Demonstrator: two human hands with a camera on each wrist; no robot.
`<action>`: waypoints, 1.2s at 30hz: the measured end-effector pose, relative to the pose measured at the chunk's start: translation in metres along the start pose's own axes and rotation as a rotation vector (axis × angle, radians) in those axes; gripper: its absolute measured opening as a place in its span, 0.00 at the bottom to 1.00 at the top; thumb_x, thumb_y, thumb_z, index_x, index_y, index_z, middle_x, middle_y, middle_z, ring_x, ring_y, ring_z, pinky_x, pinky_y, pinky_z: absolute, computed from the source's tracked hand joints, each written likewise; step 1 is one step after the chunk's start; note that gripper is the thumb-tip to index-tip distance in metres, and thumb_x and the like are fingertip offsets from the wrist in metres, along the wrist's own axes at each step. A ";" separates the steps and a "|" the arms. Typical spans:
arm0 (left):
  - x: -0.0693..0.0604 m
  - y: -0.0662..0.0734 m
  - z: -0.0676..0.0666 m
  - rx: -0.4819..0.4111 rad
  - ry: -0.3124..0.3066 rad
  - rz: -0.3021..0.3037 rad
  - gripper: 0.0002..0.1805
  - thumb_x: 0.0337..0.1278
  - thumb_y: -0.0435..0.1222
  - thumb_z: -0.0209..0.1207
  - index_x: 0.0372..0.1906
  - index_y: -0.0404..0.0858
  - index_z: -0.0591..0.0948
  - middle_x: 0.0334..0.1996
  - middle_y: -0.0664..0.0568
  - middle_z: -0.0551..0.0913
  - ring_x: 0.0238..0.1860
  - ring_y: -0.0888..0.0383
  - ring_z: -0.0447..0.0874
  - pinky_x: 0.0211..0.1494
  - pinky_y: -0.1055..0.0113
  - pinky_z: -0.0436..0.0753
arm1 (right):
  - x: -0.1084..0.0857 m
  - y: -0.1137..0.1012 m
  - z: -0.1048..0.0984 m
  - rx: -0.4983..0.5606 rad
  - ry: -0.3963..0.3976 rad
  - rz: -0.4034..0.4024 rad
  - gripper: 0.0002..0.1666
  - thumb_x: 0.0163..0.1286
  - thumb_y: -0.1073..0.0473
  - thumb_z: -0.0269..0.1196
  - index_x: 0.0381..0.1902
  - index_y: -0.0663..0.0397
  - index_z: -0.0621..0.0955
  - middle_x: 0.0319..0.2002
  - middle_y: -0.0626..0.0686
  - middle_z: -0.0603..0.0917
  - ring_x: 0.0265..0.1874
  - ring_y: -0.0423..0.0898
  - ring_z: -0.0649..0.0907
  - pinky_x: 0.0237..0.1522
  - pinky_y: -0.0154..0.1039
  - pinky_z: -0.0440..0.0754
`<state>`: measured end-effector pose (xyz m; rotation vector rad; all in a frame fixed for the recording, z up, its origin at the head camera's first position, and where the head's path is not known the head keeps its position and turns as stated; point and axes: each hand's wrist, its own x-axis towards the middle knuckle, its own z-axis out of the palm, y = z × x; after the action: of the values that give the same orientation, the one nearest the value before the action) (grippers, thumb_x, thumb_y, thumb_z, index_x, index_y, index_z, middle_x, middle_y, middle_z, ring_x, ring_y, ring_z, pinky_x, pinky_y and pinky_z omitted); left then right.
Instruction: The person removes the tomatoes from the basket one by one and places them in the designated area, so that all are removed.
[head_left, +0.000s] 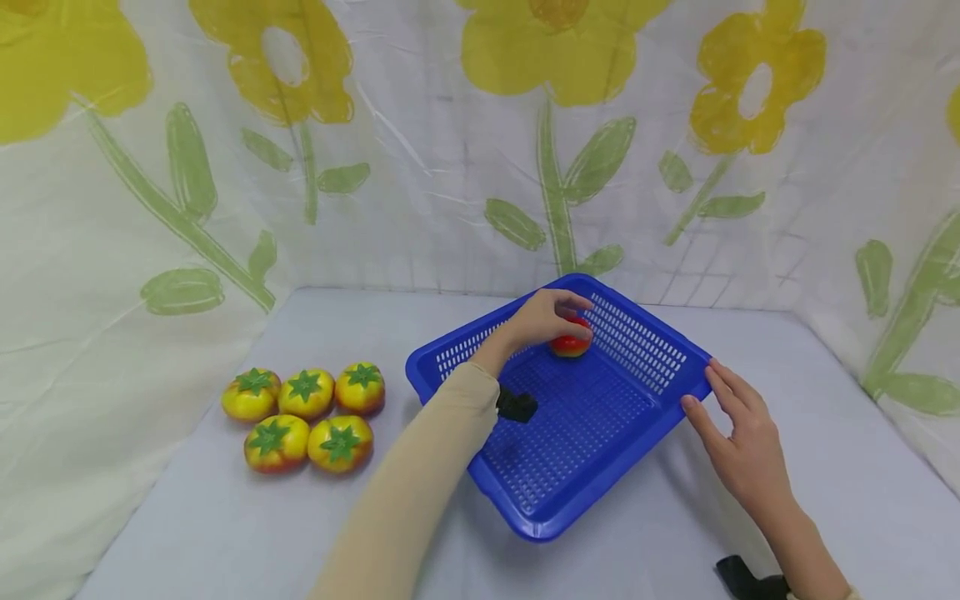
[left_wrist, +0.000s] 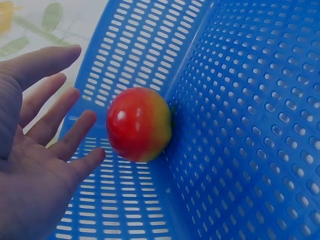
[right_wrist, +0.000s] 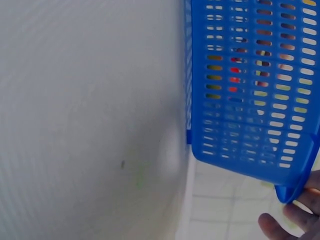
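Observation:
A blue plastic basket (head_left: pixel 570 417) with slotted walls is tilted above the white table, its right side raised. Inside, a shiny red-and-yellow tomato (left_wrist: pixel 139 125) lies in the angle between wall and base. My left hand (head_left: pixel 543 317) reaches over the far rim beside this tomato. The left wrist view shows its fingers spread, with a gap between them and the fruit. At the basket's right corner, my right hand (head_left: pixel 742 442) grips the rim between thumb and fingers. The right wrist view shows only part of that hand at the corner, low on the right.
Several more yellow-red tomatoes (head_left: pixel 307 393) with green star-shaped tops sit in two rows on the table (head_left: pixel 187 533), left of the basket. Behind stands a white curtain (head_left: pixel 420 208) painted with yellow flowers. Black camera mounts (head_left: pixel 517 406) are on both wrists.

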<state>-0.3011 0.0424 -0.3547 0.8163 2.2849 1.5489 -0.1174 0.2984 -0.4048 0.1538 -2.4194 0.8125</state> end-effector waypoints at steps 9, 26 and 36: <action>0.002 0.001 0.002 0.007 0.002 -0.020 0.25 0.56 0.35 0.69 0.60 0.36 0.80 0.61 0.45 0.75 0.63 0.48 0.72 0.57 0.60 0.78 | 0.000 0.000 -0.004 -0.007 0.006 -0.007 0.35 0.71 0.53 0.63 0.69 0.65 0.69 0.70 0.63 0.67 0.68 0.65 0.63 0.62 0.68 0.61; 0.005 -0.007 0.002 0.090 -0.048 -0.039 0.31 0.54 0.32 0.70 0.64 0.33 0.75 0.60 0.43 0.76 0.60 0.48 0.74 0.55 0.67 0.78 | 0.002 -0.001 -0.001 -0.016 -0.011 -0.011 0.36 0.72 0.52 0.62 0.70 0.64 0.67 0.70 0.62 0.65 0.69 0.64 0.62 0.64 0.68 0.59; 0.004 -0.012 0.008 0.167 -0.055 -0.019 0.32 0.50 0.26 0.70 0.64 0.32 0.75 0.60 0.45 0.77 0.61 0.49 0.74 0.60 0.68 0.74 | 0.002 -0.001 0.001 -0.011 -0.012 -0.014 0.35 0.72 0.52 0.62 0.70 0.66 0.67 0.70 0.63 0.65 0.69 0.65 0.62 0.64 0.67 0.59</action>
<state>-0.3039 0.0474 -0.3683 0.8651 2.3980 1.3245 -0.1190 0.2973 -0.4042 0.1717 -2.4304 0.7942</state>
